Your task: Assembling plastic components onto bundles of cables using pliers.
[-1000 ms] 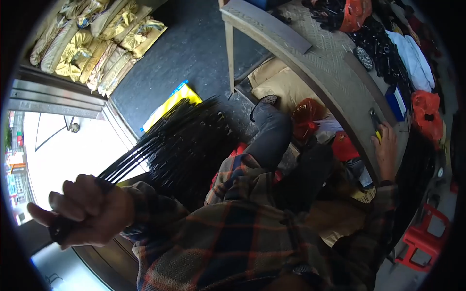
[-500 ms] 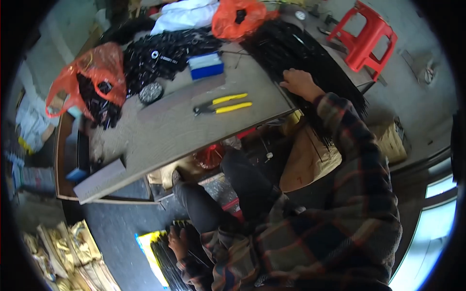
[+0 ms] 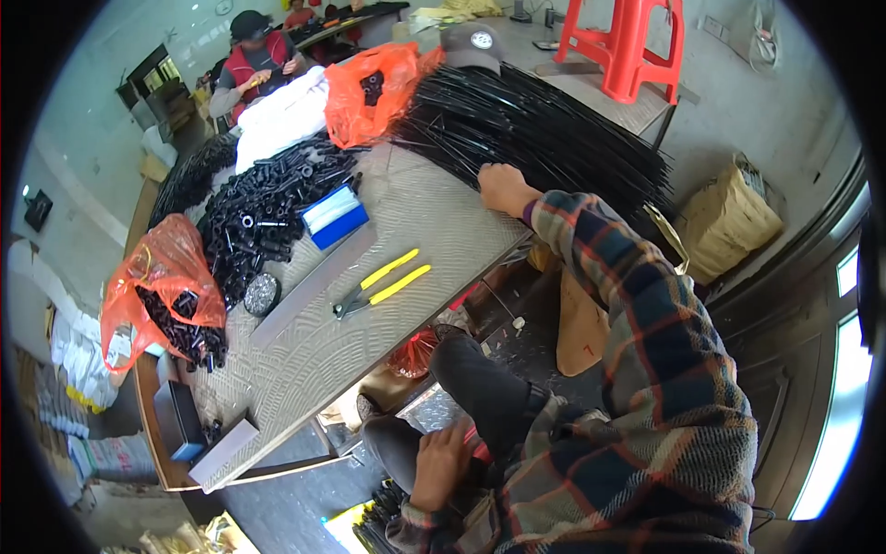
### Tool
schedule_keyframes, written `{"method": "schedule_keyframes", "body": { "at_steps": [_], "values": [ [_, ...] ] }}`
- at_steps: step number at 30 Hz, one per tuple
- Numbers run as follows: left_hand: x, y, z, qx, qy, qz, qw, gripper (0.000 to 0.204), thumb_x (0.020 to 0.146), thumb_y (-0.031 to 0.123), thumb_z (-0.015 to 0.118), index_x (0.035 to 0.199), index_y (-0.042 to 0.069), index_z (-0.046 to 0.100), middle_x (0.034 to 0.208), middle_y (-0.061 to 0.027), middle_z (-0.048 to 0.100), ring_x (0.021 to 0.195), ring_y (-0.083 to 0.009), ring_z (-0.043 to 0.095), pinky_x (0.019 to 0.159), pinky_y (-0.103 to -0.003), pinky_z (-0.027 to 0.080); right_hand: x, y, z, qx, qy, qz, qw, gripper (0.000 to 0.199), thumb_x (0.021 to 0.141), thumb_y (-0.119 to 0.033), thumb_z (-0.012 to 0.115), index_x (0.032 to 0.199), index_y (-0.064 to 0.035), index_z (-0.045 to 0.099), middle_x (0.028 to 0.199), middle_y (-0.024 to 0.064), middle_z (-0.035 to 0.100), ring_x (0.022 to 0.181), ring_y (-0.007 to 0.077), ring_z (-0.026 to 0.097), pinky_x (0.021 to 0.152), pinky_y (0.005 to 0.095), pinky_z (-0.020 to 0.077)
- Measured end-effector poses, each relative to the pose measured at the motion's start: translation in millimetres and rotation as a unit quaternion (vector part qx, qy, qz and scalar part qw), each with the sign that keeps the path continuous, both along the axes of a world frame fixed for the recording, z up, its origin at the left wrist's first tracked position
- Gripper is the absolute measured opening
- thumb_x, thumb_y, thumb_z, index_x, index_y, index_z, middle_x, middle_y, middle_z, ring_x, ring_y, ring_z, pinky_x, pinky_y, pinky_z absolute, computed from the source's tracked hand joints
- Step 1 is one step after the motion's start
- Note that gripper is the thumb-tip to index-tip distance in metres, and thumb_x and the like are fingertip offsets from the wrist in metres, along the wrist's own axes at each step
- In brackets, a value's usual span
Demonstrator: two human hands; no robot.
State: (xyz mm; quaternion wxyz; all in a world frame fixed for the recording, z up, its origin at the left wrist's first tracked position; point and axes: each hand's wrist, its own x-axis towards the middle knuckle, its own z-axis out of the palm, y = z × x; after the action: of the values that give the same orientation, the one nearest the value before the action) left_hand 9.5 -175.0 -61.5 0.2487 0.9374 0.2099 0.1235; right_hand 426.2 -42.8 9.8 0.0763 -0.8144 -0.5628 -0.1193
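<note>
Over on the left, the orange bag gapes with its mouth facing me, and one bump to the table could send its black bits rolling off. Next along, a heap of short black tubes sits loose, so a reach across could scatter it. Behind, a co-worker is small and half blocked; what those hands hold, I can't make out. Now the pliers, handles apart, lying free where a dragging cuff might sweep them down. Below, the lower bundle runs out of view at the bottom, so its ends and count are lost to me. My left hand is draped loosely over my leg; its underside is hidden, and I can't tell whether it holds anything. Here's my right hand, bunched at the near side of the long black strips, which fan across the table's right end. Fingers are curled in, but I can't tell whether any strip is caught. If one is, a hard pull could tangle its neighbours, and my sleeve might snag the overhanging tips. Far right, the red stool is cut off at the top.
</note>
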Motion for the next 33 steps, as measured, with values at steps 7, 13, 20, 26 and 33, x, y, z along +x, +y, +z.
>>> {"method": "schedule_keyframes", "body": {
  "at_steps": [7, 13, 20, 26, 33],
  "values": [
    [54, 3, 22, 0.028, -0.026, -0.138, 0.990, 0.042, 0.081, 0.022, 0.060, 0.118, 0.005, 0.048, 0.085, -0.0095, 0.059, 0.079, -0.0252, 0.057, 0.074, -0.035, 0.043, 6, 6, 25, -0.030, -0.008, 0.030, 0.999, 0.021, 0.074, -0.009, 0.055, 0.088, 0.0063, 0.053, 0.077, 0.0207, 0.063, 0.072, 0.0336, 0.064, 0.059, 0.0398, 0.0508],
    [101, 33, 45, 0.095, -0.022, -0.257, 0.962, 0.037, 0.081, 0.020, 0.060, 0.113, 0.006, 0.049, 0.090, -0.0090, 0.058, 0.087, -0.0248, 0.056, 0.080, -0.036, 0.042, -3, 2, 60, -0.090, -0.073, 0.017, 0.993, 0.017, 0.069, -0.013, 0.059, 0.079, -0.0019, 0.066, 0.088, 0.0151, 0.064, 0.078, 0.0300, 0.064, 0.062, 0.0398, 0.0500],
    [141, 79, 56, 0.146, -0.120, -0.235, 0.953, 0.039, 0.076, 0.020, 0.064, 0.110, 0.006, 0.053, 0.108, -0.0116, 0.053, 0.113, -0.0289, 0.045, 0.096, -0.043, 0.033, 5, -12, 65, -0.060, 0.077, 0.017, 0.995, 0.024, 0.073, -0.014, 0.053, 0.088, 0.0045, 0.057, 0.085, 0.0238, 0.061, 0.080, 0.0377, 0.061, 0.068, 0.0436, 0.0494],
    [184, 99, 47, 0.190, -0.086, -0.200, 0.957, 0.056, 0.076, 0.025, 0.065, 0.123, 0.004, 0.044, 0.129, -0.0190, 0.039, 0.125, -0.0371, 0.031, 0.102, -0.048, 0.025, 17, -13, 58, -0.005, 0.105, -0.005, 0.994, 0.021, 0.078, -0.014, 0.051, 0.086, 0.0040, 0.058, 0.081, 0.0222, 0.063, 0.078, 0.0370, 0.062, 0.068, 0.0429, 0.0500],
    [247, 107, 29, 0.162, -0.081, -0.063, 0.981, 0.088, 0.079, 0.048, 0.057, 0.134, -0.009, 0.018, 0.138, -0.0328, 0.019, 0.130, -0.0439, 0.020, 0.106, -0.049, 0.016, 20, -8, 63, -0.110, -0.001, 0.038, 0.993, 0.021, 0.078, -0.014, 0.050, 0.078, 0.0036, 0.062, 0.078, 0.0222, 0.063, 0.071, 0.0354, 0.063, 0.063, 0.0420, 0.0513]
  ]
}}
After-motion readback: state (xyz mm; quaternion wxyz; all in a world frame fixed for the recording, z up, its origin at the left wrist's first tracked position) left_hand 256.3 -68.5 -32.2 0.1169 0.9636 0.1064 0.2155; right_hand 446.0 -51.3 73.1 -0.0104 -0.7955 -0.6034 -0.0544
